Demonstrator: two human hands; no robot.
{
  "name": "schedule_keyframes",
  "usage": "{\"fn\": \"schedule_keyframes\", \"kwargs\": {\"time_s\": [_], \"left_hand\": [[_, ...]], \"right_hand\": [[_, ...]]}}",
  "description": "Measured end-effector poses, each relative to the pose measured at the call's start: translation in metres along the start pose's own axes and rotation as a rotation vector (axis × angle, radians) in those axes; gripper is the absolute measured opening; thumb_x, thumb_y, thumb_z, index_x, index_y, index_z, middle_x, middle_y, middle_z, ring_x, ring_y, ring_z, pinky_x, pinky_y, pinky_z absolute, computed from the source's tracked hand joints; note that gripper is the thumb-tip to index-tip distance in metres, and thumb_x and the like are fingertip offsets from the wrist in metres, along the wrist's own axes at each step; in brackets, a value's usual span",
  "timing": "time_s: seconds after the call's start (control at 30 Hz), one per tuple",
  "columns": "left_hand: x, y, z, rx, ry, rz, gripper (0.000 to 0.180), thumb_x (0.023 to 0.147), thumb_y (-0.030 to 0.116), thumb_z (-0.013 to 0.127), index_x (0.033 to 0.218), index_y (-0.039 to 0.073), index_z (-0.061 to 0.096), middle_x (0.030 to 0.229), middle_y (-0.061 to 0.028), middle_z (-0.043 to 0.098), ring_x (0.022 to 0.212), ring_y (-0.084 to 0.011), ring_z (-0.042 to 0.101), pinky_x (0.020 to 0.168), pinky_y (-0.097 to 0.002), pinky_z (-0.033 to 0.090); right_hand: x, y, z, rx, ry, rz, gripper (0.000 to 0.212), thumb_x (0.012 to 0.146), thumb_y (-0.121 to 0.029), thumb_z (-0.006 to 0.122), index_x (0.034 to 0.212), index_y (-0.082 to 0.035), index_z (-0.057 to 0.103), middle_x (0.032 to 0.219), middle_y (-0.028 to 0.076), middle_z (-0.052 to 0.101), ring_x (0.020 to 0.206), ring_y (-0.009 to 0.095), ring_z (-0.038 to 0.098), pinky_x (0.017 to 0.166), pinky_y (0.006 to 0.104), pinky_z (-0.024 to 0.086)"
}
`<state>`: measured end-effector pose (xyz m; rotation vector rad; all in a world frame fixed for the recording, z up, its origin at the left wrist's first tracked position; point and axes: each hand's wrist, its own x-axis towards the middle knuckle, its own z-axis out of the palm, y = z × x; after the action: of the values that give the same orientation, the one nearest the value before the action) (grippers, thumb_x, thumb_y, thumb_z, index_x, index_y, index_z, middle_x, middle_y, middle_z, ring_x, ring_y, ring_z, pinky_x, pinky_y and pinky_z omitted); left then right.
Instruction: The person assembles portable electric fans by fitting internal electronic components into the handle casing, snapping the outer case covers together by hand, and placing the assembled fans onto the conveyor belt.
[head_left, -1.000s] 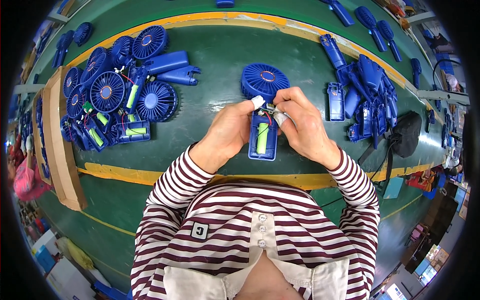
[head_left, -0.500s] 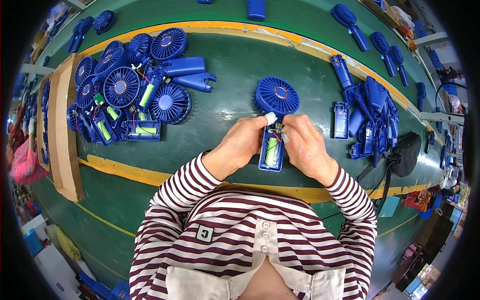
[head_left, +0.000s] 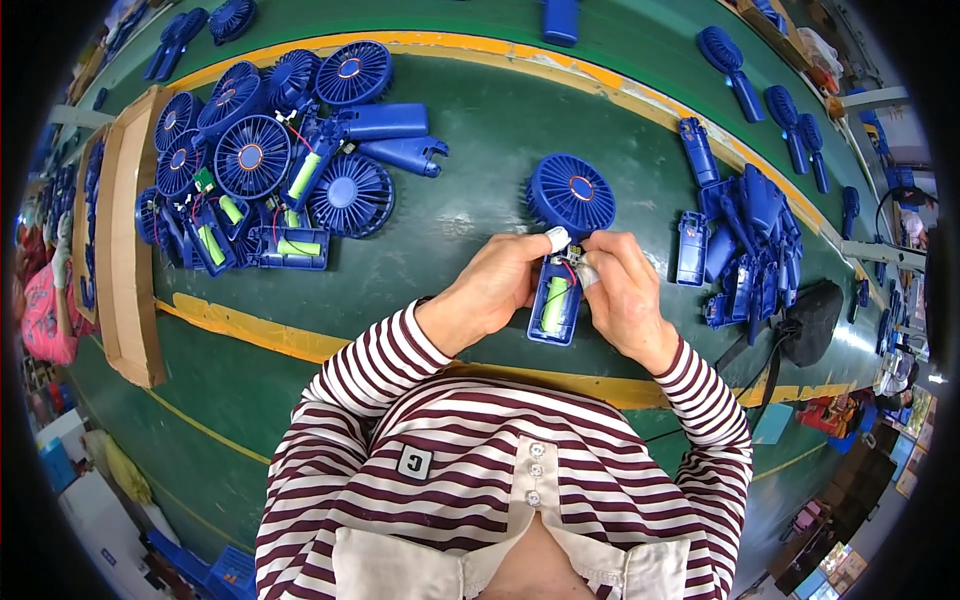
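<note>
A blue handheld fan (head_left: 572, 193) lies before me with its round grille away from me and its handle open toward me. Inside the handle sit a light green battery cell (head_left: 554, 305), thin red and black wires, and a small circuit board (head_left: 571, 256) near the neck. My left hand (head_left: 490, 285) grips the handle's left side, its white-covered thumb at the neck. On the other side, my right hand (head_left: 622, 290) has its fingers pinched at the board and wires; a whitish cover shows on a fingertip. Its fingertips partly hide what they touch.
Several opened blue fans (head_left: 253, 157) with batteries are heaped at the left, beside a cardboard box (head_left: 133, 250). Blue handle covers (head_left: 750, 230) are piled at the right, next to a black pouch (head_left: 812, 323). Finished-looking fans (head_left: 735, 75) lie on the far green belt (head_left: 640, 50).
The fan and both hands appear slightly further right, along with a small shift of the whole view. My right fingers stay at the board, moved only a little.
</note>
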<state>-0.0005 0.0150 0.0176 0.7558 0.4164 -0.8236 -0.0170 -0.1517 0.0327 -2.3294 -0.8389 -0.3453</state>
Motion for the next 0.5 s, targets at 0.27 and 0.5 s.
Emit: {"fn": "schedule_keyframes", "kwargs": {"time_s": [0.27, 0.5], "left_hand": [[0.0029, -0.0019, -0.0023, 0.029, 0.006, 0.016, 0.020, 0.088, 0.019, 0.047, 0.092, 0.002, 0.056, 0.082, -0.0043, 0.057, 0.071, -0.0138, 0.056, 0.063, -0.0309, 0.048], [0.0048, -0.0053, -0.0025, 0.045, 0.033, 0.024, 0.019, 0.088, 0.018, 0.046, 0.090, 0.002, 0.056, 0.080, -0.0047, 0.056, 0.070, -0.0131, 0.054, 0.062, -0.0310, 0.046]], "right_hand": [[0.0011, -0.0021, -0.0001, -0.157, -0.079, -0.096, 0.025, 0.058, 0.005, 0.058, 0.082, 0.007, 0.054, 0.095, 0.015, 0.051, 0.079, 0.028, 0.053, 0.059, 0.0316, 0.050], [-0.0022, 0.0011, 0.0000, -0.193, -0.153, -0.134, 0.023, 0.062, 0.000, 0.056, 0.083, 0.008, 0.053, 0.098, 0.016, 0.050, 0.084, 0.027, 0.052, 0.059, 0.0313, 0.050]]}}
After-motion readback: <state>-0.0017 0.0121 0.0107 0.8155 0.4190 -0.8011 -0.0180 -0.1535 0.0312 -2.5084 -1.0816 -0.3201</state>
